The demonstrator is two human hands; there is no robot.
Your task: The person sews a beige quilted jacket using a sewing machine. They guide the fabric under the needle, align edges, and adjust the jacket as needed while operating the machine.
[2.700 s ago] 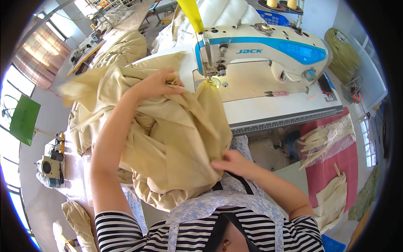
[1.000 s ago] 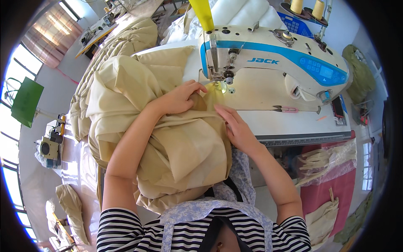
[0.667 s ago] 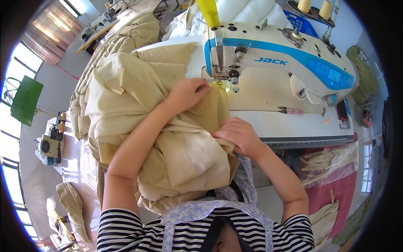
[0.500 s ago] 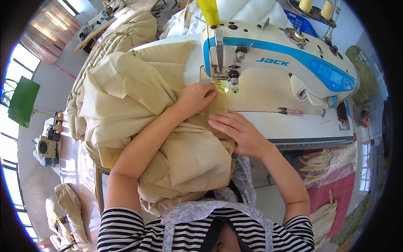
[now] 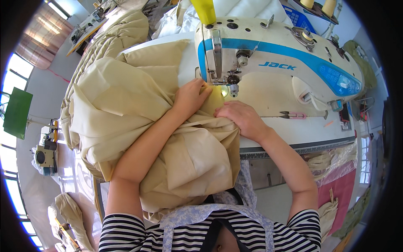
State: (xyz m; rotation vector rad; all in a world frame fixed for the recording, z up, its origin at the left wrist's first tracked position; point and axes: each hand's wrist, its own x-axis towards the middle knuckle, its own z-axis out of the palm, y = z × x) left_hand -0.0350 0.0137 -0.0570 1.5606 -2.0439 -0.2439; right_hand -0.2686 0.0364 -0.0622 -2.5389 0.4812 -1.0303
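Observation:
A large bunched piece of beige fabric (image 5: pixel 109 105) covers the left part of the white sewing machine table (image 5: pixel 294 134) and hangs over its front edge. My left hand (image 5: pixel 191 94) lies on it just left of the needle area, fingers curled onto the cloth. Slightly right and nearer me, my right hand (image 5: pixel 241 117) grips folds of the same fabric with bent fingers. The white and blue sewing machine (image 5: pixel 273 54) stands behind both hands, its lamp lighting the cloth under the presser foot. Pink-handled thread snips (image 5: pixel 296 115) lie right of my right hand.
Quilted beige material (image 5: pixel 128 27) and white padding (image 5: pixel 252 8) lie behind. Thread cones (image 5: pixel 327 10) and a blue basket (image 5: pixel 296 19) stand at back right. A pink cloth (image 5: pixel 342 201) and bagged strips (image 5: pixel 323 161) are below right. Another machine (image 5: pixel 44 157) stands at left.
Earlier my right hand was low at the fabric's edge; it has moved up beside the needle area, its fingers now more bent. My left hand has shifted right toward the needle, drawing the fabric along.

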